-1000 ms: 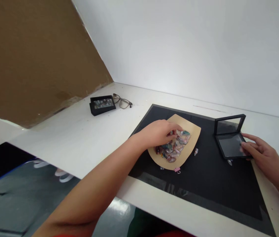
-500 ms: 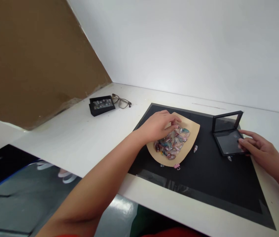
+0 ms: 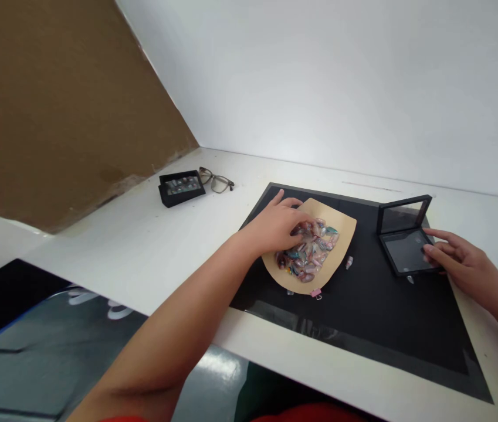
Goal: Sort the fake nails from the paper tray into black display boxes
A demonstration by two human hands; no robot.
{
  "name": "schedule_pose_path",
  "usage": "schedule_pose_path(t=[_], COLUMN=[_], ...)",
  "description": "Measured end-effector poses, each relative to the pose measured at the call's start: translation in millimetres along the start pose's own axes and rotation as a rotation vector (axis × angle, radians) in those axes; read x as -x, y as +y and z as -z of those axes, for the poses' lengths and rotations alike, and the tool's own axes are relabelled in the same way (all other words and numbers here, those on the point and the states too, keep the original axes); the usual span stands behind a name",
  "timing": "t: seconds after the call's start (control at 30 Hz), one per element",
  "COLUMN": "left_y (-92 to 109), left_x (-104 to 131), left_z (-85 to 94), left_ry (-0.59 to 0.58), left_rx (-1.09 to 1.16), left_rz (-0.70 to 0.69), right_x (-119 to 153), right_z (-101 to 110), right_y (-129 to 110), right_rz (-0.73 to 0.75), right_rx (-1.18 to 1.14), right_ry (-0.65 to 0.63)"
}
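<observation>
A loose pile of shiny press-on nails (image 3: 314, 252) lies on a tan paper sheet with curled edges (image 3: 339, 217). My left hand (image 3: 281, 225) reaches into the upper left of this pile, thumb and fingers apart among the nails, little finger raised. Its fingertips are partly hidden, and I see nothing gripped between them. My right hand (image 3: 460, 258) grips the right side of an open black case (image 3: 407, 249) with a clear-windowed lid tilted up. Clear film covers the case's inside.
Both rest on a black mat (image 3: 376, 328) on a white table (image 3: 165, 252). A pink binder clip (image 3: 316, 292) sits at the sheet's front edge. One loose nail (image 3: 349, 263) lies right of it. A filled black case (image 3: 182, 186) and eyeglasses (image 3: 217, 180) stand back left.
My left hand's fingers have moved down into the pile and spread more, with the little finger now lifted. My right hand and the case stay nearly the same.
</observation>
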State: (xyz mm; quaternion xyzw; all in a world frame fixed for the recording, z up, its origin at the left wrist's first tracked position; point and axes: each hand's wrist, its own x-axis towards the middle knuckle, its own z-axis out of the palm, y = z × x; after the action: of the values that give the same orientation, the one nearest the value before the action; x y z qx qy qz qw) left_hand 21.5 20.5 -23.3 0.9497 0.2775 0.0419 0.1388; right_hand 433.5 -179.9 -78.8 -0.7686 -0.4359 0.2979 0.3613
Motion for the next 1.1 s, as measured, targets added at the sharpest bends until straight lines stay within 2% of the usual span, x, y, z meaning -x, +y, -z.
schedule_pose_path(t=[0.43,0.77,0.97,1.1], left_y=[0,12,21,19], left_x=[-4,0,2,-1], left_z=[-0.1,-0.4,-1.5,-1.9], left_ry=[0.194,0.278,0.260,0.235], left_rx=[0.099,0.538,0.784,0.848], left_rz=[-0.035,-0.060,-0.077,-0.114], right_x=[-1,-1,-3,-5], right_z=[0,0,2,2], right_y=[-1,-4,-3,1], right_rz=[0.004,0.040,0.071,0.101], right_rx=[0.027,0.075,0.116,0.138], right_ry=[0.004,-0.008,-0.039,-0.052])
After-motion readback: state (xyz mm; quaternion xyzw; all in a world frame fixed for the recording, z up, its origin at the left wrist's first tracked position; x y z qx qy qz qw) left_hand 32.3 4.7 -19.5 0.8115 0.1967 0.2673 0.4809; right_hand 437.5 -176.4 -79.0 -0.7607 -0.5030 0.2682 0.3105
